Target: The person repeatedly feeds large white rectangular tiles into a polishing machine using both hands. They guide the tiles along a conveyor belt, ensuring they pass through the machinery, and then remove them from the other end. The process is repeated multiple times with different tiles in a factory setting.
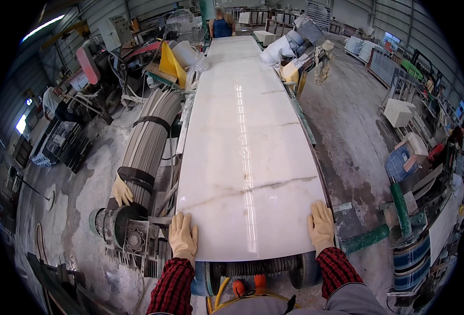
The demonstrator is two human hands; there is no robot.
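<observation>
A long, polished white stone slab (216, 152) with brownish veins stretches away from me on a machine bed. At its near left corner lies my left hand (183, 234), in a cream rubber glove, fingers stretched out along the edge. My right hand (322, 226), gloved alike, rests with its fingers extended on the near right edge. Neither hand is wrapped round anything. Beneath the near end of the slab a dark ribbed roller (255, 270) shows.
A person (222, 23) in a blue apron stands at the slab's far end. Left are a motor (135, 236), a strapped bundle of strips (148, 142) and a loose glove (122, 190). At right are green pipes (366, 239) and a blue container (400, 161).
</observation>
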